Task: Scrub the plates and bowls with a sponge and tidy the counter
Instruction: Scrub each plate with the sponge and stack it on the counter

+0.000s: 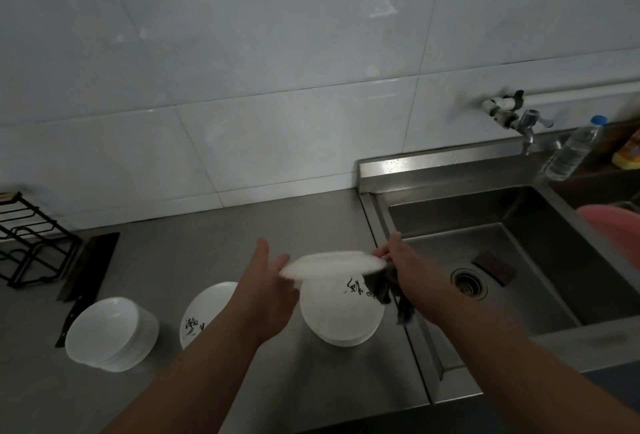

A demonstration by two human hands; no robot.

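A white plate, blurred by motion, hangs nearly flat above a stack of white plates with black brush lettering. My right hand pinches the plate's right rim, and a dark cloth or sponge hangs from under the same hand. My left hand has straight fingers that touch the plate's left edge, thumb raised. To the left on the steel counter lie another lettered plate and a stack of white bowls.
A steel sink lies to the right with a drain, a dark pad and a wall tap. Beyond it are a water bottle, a yellow bottle and a pink basin. A cleaver and a black wire rack sit far left.
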